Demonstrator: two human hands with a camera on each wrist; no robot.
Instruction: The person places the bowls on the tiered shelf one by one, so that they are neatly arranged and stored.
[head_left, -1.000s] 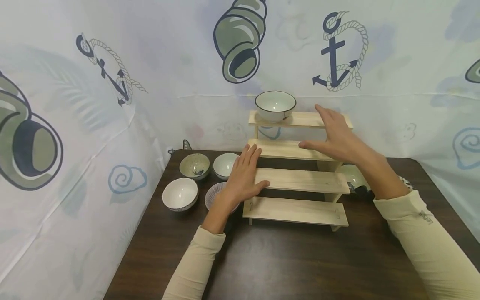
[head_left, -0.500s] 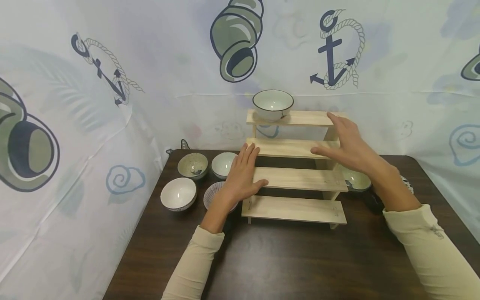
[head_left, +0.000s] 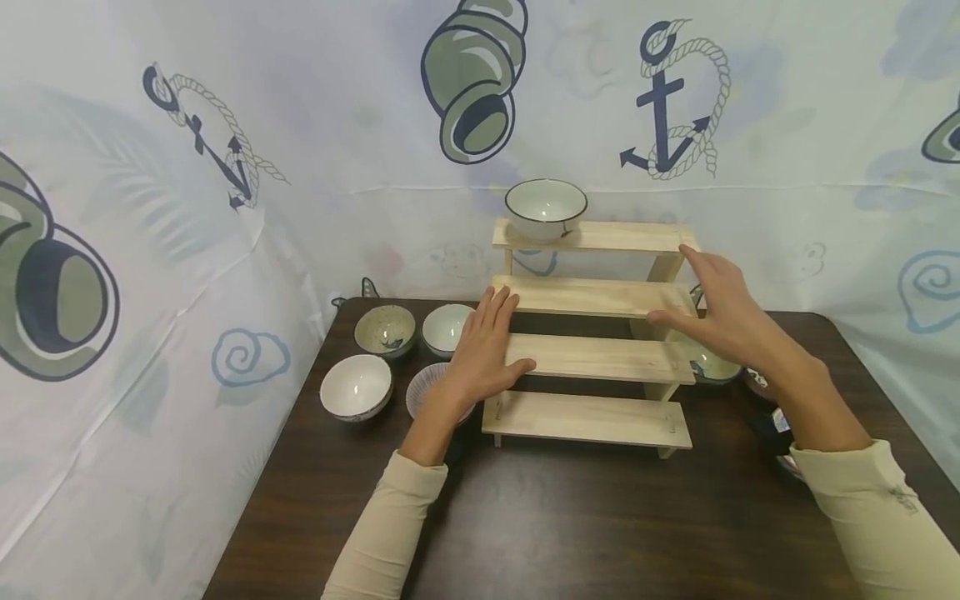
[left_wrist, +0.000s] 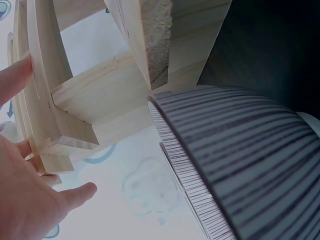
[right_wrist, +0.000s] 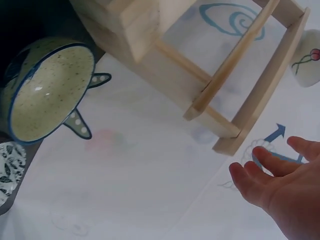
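Note:
A wooden four-step shelf (head_left: 592, 357) stands on the dark table. A white bowl with a dark rim (head_left: 546, 212) sits on the left of its top step. My left hand (head_left: 483, 358) is at the shelf's left end, fingers extended and thumb out; firm contact cannot be told. In the left wrist view, a striped bowl (left_wrist: 245, 150) is beside that hand (left_wrist: 25, 185). My right hand (head_left: 727, 312) hovers at the shelf's right end with spread fingers, holding nothing. In the right wrist view, its fingers look apart from the wood.
Left of the shelf are a speckled bowl (head_left: 386, 327), a small white bowl (head_left: 444, 327) and a larger white bowl (head_left: 354, 387). To the right, a pale green bowl (head_left: 716, 362) stands partly hidden. A patterned dish (right_wrist: 10, 167) neighbours it. A printed cloth (head_left: 300, 125) hangs behind.
My right hand has moved right and slightly down, from over the upper steps to the shelf's right end. More crockery shows beside the right forearm. My left hand stays nearly still.

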